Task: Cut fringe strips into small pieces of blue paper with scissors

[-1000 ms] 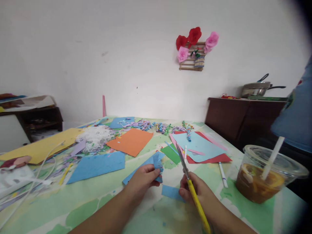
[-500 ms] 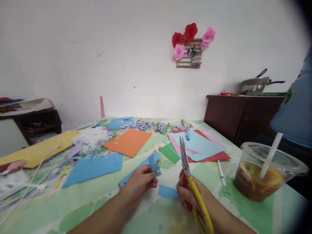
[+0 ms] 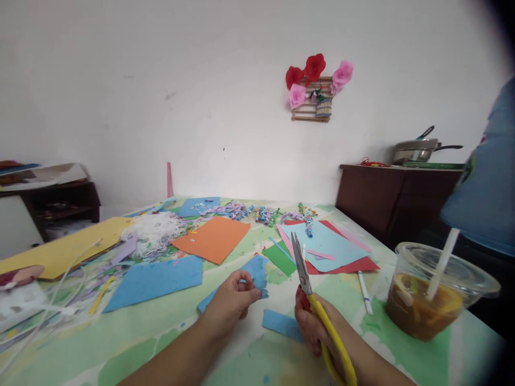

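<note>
My right hand (image 3: 317, 321) grips a pair of scissors (image 3: 308, 284) with yellow and red handles. Its blades point up and away, with the tips slightly apart. My left hand (image 3: 231, 295) has its fingers curled and the thumb near the index finger; whatever they pinch is hidden. Just beyond those fingers is a blue paper strip (image 3: 260, 274), its right end cut into a fringe and part of it covered by the hand. Between my hands a smaller blue paper piece (image 3: 281, 324) lies flat on the table, its right end beside my right hand.
An orange sheet (image 3: 217, 238), a blue sheet (image 3: 156, 281) and white paper shreds (image 3: 155, 230) lie leftward. At right are stacked coloured sheets (image 3: 333, 246), a marker (image 3: 365, 292) and a lidded drink cup (image 3: 426, 305) with a straw. A person's blue clothing (image 3: 483, 177) shows behind the cup.
The fringed end of the blue strip was curled up at my left fingertips and now lies flatter behind them. The view has tilted up slightly. The scissors stay in my right hand.
</note>
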Available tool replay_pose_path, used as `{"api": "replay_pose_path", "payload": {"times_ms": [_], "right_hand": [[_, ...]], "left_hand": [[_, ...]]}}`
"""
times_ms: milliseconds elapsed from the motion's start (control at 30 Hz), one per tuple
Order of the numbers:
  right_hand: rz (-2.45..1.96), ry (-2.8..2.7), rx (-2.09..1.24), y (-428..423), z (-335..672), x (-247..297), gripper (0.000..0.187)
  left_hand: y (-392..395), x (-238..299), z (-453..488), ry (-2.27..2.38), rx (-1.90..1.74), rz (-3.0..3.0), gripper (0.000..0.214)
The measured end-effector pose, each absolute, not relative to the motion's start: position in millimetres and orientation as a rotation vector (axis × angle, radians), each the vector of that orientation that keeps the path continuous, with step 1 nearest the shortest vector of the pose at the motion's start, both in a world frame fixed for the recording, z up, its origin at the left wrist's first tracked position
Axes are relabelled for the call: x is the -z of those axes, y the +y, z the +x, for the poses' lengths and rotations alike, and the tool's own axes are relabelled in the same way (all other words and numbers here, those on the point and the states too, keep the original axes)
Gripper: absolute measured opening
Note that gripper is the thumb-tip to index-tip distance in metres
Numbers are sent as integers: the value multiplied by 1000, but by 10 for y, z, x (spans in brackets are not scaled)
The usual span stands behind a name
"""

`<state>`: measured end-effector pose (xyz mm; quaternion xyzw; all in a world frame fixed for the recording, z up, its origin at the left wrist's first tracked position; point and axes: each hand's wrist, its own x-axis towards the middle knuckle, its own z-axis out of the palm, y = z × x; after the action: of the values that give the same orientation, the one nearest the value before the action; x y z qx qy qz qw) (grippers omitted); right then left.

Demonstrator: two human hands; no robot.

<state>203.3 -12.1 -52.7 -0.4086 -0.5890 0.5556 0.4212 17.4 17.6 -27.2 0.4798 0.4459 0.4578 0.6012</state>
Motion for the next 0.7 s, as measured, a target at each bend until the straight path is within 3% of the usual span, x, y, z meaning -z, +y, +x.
{"api": "replay_pose_path", "payload": {"times_ms": [167, 433, 700], "right_hand": [[-968, -1391, -1421, -134, 1998, 499, 41], [-843, -1253, -1416, -80, 2016, 478, 35], [-927, -1112, -1059, -193, 2420, 244, 27]], "left_hand": [[179, 269, 148, 1116, -1086, 1196, 40], [296, 255, 35, 1446, -1199, 1416, 27], [304, 275, -34, 1701, -1288, 1645, 19]]}}
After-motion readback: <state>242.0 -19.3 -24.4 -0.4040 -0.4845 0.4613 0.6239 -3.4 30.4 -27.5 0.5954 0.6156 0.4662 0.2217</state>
